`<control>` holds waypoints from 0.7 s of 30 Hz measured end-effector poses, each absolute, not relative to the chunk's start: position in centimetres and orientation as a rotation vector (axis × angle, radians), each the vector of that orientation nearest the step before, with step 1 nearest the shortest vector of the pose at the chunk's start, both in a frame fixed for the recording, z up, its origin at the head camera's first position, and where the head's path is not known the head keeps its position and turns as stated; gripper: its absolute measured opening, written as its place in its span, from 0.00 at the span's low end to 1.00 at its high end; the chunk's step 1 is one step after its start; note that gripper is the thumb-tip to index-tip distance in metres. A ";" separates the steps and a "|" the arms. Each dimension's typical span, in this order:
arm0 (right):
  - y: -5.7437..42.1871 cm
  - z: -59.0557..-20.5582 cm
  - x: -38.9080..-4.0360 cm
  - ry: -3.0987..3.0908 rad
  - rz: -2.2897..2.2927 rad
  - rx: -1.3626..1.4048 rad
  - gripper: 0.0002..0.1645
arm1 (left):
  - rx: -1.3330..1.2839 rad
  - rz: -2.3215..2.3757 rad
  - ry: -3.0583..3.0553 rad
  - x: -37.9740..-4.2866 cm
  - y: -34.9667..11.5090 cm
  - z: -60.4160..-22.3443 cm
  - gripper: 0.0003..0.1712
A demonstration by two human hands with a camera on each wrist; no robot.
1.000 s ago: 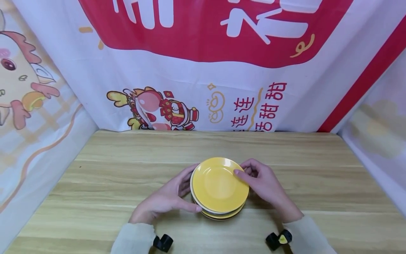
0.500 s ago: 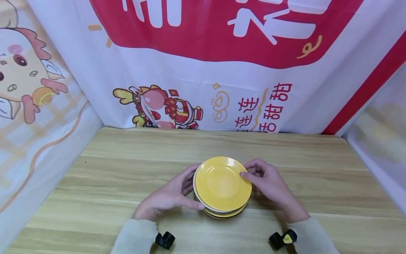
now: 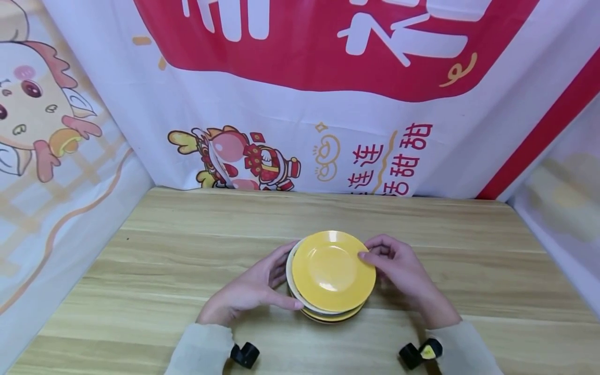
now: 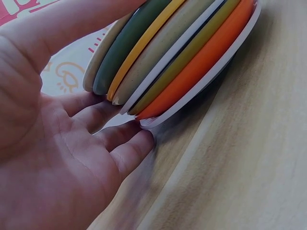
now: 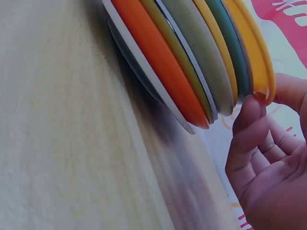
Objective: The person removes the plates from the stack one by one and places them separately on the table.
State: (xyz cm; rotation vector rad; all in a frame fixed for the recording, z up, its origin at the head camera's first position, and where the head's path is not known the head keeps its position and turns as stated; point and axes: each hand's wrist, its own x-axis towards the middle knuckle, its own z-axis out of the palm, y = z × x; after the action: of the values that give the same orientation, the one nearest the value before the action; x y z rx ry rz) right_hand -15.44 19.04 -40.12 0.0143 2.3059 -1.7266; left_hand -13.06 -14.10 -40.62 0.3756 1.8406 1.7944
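Observation:
A stack of several round plates stands on the wooden table in front of me. On top lies a yellow plate (image 3: 334, 271), shifted right so that a cream rim (image 3: 290, 281) shows below it. My right hand (image 3: 398, 268) pinches the yellow plate's right edge, thumb above and fingers under. Around the stack's left side, my left hand (image 3: 255, 289) holds the plates between thumb and fingers. Lower layers show in the left wrist view: a dark green plate (image 4: 124, 45), an orange plate (image 4: 206, 62) and others in white and olive.
The wooden table (image 3: 164, 291) extends to both sides of the stack. A white cloth with red print (image 3: 300, 140) hangs behind it. Cartoon-printed cloth (image 3: 47, 146) covers the left side, and a pale cloth (image 3: 562, 208) covers the right.
The top yellow plate has slid slightly right with my right hand, baring more of the cream rim at left. My left hand keeps its hold. The head view has shifted a little.

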 end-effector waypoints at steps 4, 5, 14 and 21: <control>19.4 -40.0 -15.4 2.234 -1.825 0.050 0.27 | 0.379 1.795 1.838 -13.1 -14.1 -40.7 0.67; 19.5 -39.9 -15.5 2.210 -1.854 0.051 0.27 | 0.378 1.796 1.835 -13.1 -14.1 -40.7 0.66; 20.2 -39.9 -15.8 2.069 -1.984 0.112 0.23 | 0.366 1.794 1.822 -13.0 -14.2 -40.6 0.67; 20.4 -39.9 -15.8 2.001 -2.067 0.107 0.14 | 0.362 1.802 1.807 -13.0 -14.2 -40.6 0.68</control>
State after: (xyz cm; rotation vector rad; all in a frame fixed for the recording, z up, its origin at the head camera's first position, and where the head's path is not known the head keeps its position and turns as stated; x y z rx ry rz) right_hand -15.77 20.35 -39.92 0.1068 2.0015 -2.0671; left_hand -13.01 -14.20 -40.63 0.3616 1.8074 1.8018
